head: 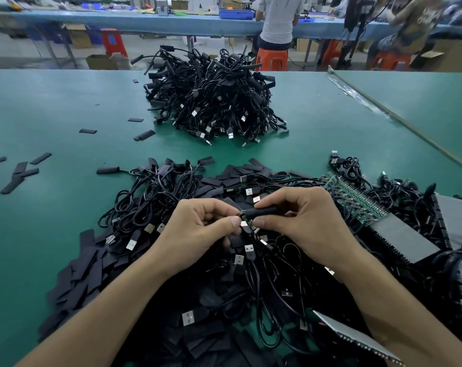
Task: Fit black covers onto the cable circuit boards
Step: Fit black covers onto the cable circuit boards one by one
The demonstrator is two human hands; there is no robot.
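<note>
Head view: tangled cables and flat matte sleeves crowd the tabletop's near edge (taller heap behind); left hand pinches a cable end, right hand a tubular cover.

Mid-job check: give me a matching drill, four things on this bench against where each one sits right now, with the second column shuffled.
Things:
1. black cover
2. tall cable heap
3. green board strip
4. loose covers

Places:
A. far middle of the table
B. pinched in the right hand
C. right of the hands, among cables
D. scattered on the table's left side

Pairs: 1-B, 2-A, 3-C, 4-D
</note>
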